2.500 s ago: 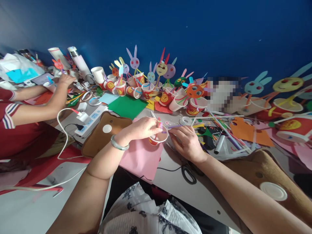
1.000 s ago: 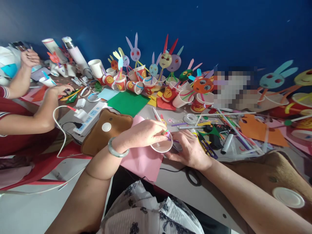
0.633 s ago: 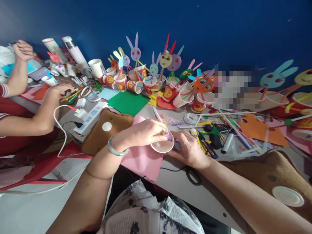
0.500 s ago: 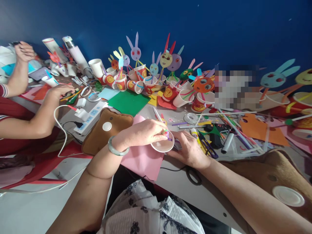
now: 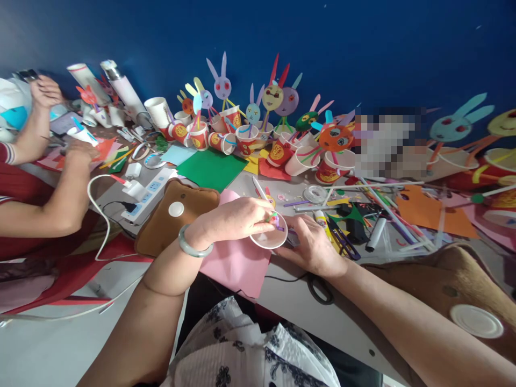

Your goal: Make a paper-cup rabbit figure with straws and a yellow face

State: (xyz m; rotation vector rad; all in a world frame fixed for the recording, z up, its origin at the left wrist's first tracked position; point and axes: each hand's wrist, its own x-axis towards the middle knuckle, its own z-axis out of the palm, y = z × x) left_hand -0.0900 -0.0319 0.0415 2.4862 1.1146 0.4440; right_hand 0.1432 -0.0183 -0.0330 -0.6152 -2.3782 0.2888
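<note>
Head view: one deep-blue wall (image 5: 161, 32) behind, one pale grey table (image 5: 282, 295) in front, cluttered along its back. To the left, one co-worker (image 5: 24, 177) in red. Two brown plush pads (image 5: 197, 201), one beside a power strip (image 5: 151, 193), the other beyond the right forearm. One green sheet (image 5: 213, 169), one pink sheet (image 5: 237, 269) nearer. At least eight paper rabbit heads (image 5: 273, 98) above red-and-white paper cups (image 5: 198, 137). Two bare hands at one near cup (image 5: 269, 241): left hand (image 5: 242, 217) over its opening, grip pinching a small multicoloured piece (image 5: 276, 221); right hand (image 5: 312, 247) curled just beside the rim, grip too hidden to tell. Behind, one tape roll (image 5: 316, 194).
</note>
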